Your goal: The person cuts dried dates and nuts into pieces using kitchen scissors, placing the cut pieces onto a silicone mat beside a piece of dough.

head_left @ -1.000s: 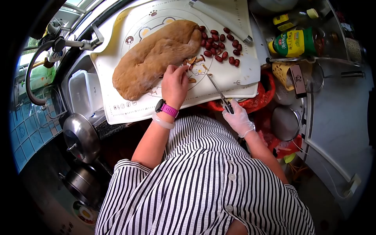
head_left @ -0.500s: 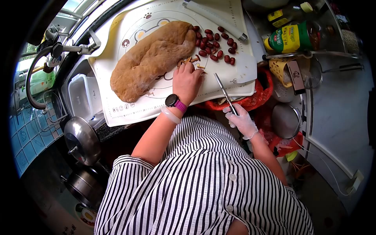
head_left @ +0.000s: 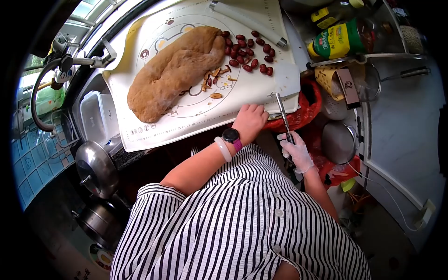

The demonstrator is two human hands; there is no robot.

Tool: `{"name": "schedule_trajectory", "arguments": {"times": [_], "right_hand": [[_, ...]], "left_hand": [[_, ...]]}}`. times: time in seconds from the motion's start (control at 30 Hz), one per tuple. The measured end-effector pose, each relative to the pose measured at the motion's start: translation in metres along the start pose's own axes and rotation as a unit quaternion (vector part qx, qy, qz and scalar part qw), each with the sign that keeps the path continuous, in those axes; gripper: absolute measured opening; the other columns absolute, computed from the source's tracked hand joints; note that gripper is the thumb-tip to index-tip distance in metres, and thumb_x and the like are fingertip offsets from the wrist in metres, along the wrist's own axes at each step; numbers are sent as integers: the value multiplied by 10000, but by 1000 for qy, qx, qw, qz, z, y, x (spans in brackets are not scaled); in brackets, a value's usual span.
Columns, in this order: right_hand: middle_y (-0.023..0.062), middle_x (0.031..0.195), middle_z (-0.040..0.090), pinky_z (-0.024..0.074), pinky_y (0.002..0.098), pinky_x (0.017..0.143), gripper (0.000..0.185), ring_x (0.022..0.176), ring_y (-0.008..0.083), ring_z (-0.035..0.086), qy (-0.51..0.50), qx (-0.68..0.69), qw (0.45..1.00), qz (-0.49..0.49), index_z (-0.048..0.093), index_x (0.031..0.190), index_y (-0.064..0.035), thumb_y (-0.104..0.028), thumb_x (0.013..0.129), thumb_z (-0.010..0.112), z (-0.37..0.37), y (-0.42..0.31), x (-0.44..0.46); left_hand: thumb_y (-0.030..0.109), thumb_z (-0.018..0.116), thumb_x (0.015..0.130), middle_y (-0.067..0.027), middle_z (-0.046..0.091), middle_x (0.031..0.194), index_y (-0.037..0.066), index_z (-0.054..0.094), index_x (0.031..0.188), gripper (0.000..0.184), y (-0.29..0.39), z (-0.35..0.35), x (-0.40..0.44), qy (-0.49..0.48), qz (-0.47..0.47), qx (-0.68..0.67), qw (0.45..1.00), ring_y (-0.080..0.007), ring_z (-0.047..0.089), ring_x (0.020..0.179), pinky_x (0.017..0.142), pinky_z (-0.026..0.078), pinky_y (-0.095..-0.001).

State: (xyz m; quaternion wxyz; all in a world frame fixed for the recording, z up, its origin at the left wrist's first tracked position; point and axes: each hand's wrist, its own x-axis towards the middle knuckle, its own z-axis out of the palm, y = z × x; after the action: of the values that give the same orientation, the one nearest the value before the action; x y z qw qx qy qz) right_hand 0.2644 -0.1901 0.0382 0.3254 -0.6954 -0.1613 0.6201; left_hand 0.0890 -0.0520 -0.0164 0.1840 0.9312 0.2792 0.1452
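Note:
My right hand (head_left: 298, 153), in a clear glove, is closed around a knife (head_left: 283, 114) with a slim silver blade and dark handle. The blade points up past the mat's front edge. Close to its left, my bare left hand (head_left: 250, 122) is at the mat's front edge with fingers curled; what they hold, if anything, is hidden. Cut pieces of red date (head_left: 215, 96) lie on the white mat (head_left: 163, 135) below a long brown slab of dough (head_left: 177, 70). Several whole red dates (head_left: 247, 67) are scattered right of the dough.
A white rolling pin (head_left: 249, 23) lies across the mat's back right. Beside the mat's right front corner hangs a red plastic bag (head_left: 308, 105). A clear plastic box (head_left: 99, 114) and faucet (head_left: 95, 60) are left. Bottles and a green-yellow package (head_left: 338, 42) stand at right.
My left hand has drawn back from the cut date pieces to the mat's front edge, near the knife. The right hand with the knife has shifted slightly right and down in view.

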Motion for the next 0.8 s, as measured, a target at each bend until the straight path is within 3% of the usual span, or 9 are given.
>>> {"name": "schedule_trajectory", "arguments": {"times": [0.07,0.1,0.13,0.27,0.47,0.63,0.7,0.73,0.8], "right_hand": [[-8,749,526,401,222,538,233,587,61,467,-3,-6,1000,2,579,1059,-27,-142,858,603,-7,5,-2],[-7,758,533,412,225,560,263,597,66,478,-8,-12,1000,4,575,1086,-26,-165,863,597,-9,7,-3],[-7,758,533,412,225,560,263,597,66,478,-7,-11,1000,4,575,1086,-26,-165,863,597,-11,8,-5],[-12,776,536,419,226,567,268,607,63,481,-6,-5,1000,-12,578,1093,-29,-166,864,601,-15,18,-6],[-14,820,551,449,218,583,245,647,62,506,-13,-2,1000,-15,592,1075,-45,-141,853,631,-18,21,-7],[-5,836,565,461,222,594,257,664,66,526,-13,-18,999,-34,595,1082,-46,-138,846,635,-17,18,-4],[11,832,574,463,235,600,259,677,68,539,-24,-35,998,-51,596,1081,-48,-145,844,636,-12,9,-3],[11,832,574,463,234,600,259,677,68,539,-25,-36,998,-51,596,1081,-48,-145,844,636,-9,3,-1],[41,824,588,474,284,630,286,695,101,554,-24,-115,991,-70,586,1085,-37,-169,838,647,1,-8,3]], "left_hand": [[112,586,774,-56,580,893,102,622,913,145,4,6,-2,-60,7,-12,998,-226,560,870,762,431,-345],[73,594,751,-58,608,937,113,644,1007,264,5,3,-1,-57,-6,-42,997,-233,571,901,769,438,-347],[73,594,751,-58,608,937,113,644,1007,264,3,0,3,-58,-5,-42,997,-233,571,901,769,438,-347],[28,619,754,-82,607,980,93,636,1103,355,-38,-10,37,145,-86,-11,986,-266,571,897,738,469,-391],[76,548,805,-74,547,964,71,608,1079,281,-84,-21,63,103,-90,114,984,-243,547,948,773,460,-366],[91,590,827,-85,567,927,37,627,1002,187,-74,-22,52,139,-103,64,983,-271,578,884,760,477,-366],[116,656,845,-110,612,904,4,651,989,183,-52,-27,38,173,-259,-221,924,-285,612,807,729,498,-351],[156,698,870,-93,670,935,-5,679,1009,213,-51,-22,32,203,-301,-319,876,-229,646,791,702,508,-323],[145,684,901,-67,688,992,-9,659,1098,251,-40,-33,18,160,-439,-584,664,-156,648,842,734,523,-282]]}}
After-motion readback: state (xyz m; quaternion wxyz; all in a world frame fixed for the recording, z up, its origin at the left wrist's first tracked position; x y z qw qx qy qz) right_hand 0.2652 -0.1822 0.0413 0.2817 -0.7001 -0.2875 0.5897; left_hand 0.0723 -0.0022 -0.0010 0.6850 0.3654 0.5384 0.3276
